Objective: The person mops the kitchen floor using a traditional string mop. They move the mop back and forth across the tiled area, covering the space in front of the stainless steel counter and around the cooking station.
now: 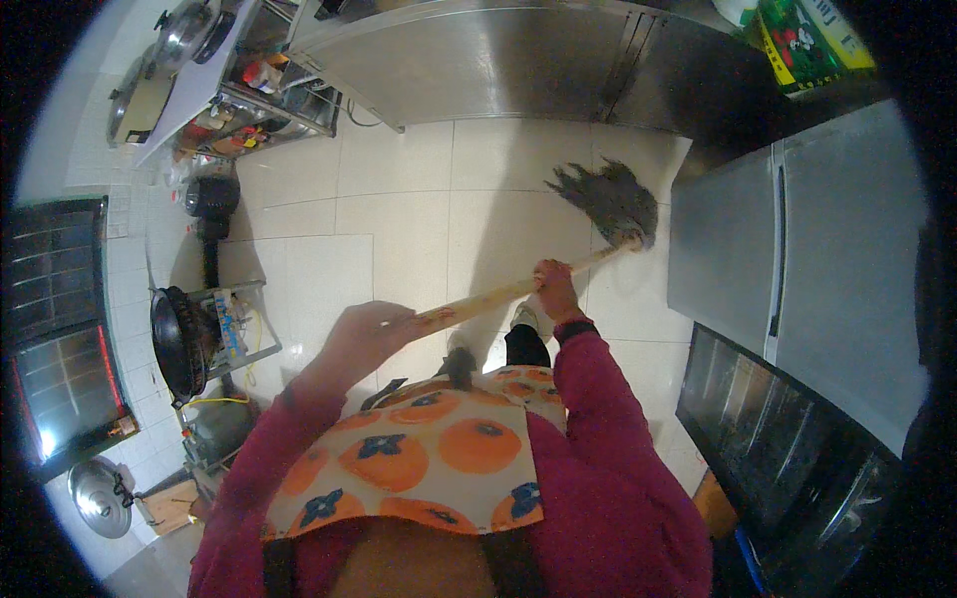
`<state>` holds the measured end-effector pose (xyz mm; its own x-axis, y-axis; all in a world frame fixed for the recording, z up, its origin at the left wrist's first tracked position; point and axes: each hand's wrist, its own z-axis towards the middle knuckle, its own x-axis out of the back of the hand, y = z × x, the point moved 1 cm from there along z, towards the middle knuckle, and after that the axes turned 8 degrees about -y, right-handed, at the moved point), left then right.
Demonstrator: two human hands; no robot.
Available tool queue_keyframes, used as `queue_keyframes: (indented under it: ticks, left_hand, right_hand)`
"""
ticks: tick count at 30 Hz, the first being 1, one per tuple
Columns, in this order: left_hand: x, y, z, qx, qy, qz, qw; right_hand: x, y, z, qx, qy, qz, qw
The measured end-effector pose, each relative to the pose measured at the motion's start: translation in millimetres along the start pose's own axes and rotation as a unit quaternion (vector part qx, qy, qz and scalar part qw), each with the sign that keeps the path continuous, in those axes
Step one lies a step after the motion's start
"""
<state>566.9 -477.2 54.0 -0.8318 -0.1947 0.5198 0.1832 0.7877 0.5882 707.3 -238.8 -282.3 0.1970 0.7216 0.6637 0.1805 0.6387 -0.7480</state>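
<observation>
A mop slants across the view, its wooden handle (486, 300) rising from the dark mop head towards my left. Around the upper end of the handle my left hand (371, 329) is closed, slightly blurred. Farther down the shaft, my right hand (555, 288) grips it from above. The dark grey string mop head (617, 198) lies spread on the pale tiled floor (404, 209), near the base of the grey cabinet. Its strands point away and to the left.
A stainless-steel counter (478, 67) spans the far side. Grey cabinet doors (725, 247) and a dark glossy panel (785, 456) stand at right. To the left are a black wok (176, 344) on a metal stand, a gas cylinder (220, 430) and a loaded metal rack (277, 112).
</observation>
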Motion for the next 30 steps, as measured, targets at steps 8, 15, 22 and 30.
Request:
queue_keyframes:
  ticks: [8, 15, 22, 30]
  left_hand:
    - [-5.8, -18.4, -30.9, -0.026, -0.032, 0.107, 0.993]
    - [1.5, -98.7, -140.3, 0.024, 0.012, 0.146, 0.989]
    - [-4.7, -173.1, -263.0, 0.005, 0.146, 0.035, 0.989]
    - [-28.0, -216.6, -397.3, 0.281, 0.3, -0.137, 0.901]
  right_hand:
    - [-9.3, -28.5, -66.6, -0.028, -0.053, 0.001, 0.998]
    - [-97.4, -93.5, -48.3, 0.089, -0.08, 0.017, 0.993]
    - [-211.7, -200.4, -43.5, 0.145, -0.232, -0.041, 0.961]
    - [-331.3, -347.7, -90.2, 0.289, -0.302, -0.02, 0.908]
